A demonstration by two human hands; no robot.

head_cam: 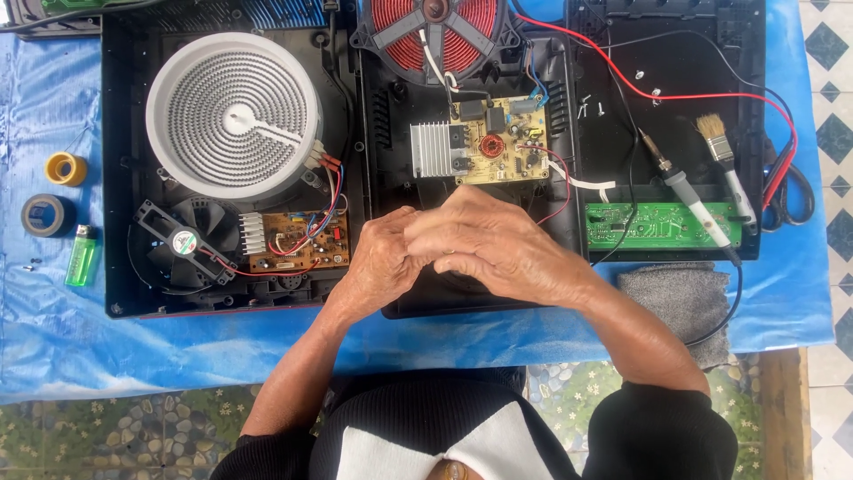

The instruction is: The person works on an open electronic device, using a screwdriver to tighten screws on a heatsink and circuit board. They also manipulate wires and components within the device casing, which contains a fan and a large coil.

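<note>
Both hands clasped together over the front edge of the open black cooker case [391,293], just below its yellow circuit board [498,142]. Left hand [378,267] curled, right hand [498,244] laid across it, fingers [444,236] folded tight; whether anything small sits inside them, impossible to tell.

Risks, judged from how things lie: thin red and white wires [560,178] running just right of the yellow circuit board, close to the right knuckles, easy to snag and tear loose with a careless lift. Soldering iron [689,196] resting across the green circuit board [662,222], to the right of the yellow board; if hot, liable to scorch that board or a passing wrist. Tiny screws [591,108] loose on the black panel to the right, easily swept off.

Room for moving: open blue sheet [107,356] over the worktop below and left of the yellow board, toward the body. Left side crowded by the white coil heater [233,116] and fan [182,240]; lighter [82,256] and tape rolls [49,213] near the far left edge. Grey cloth [684,302] hanging over the front edge at lower right.
</note>
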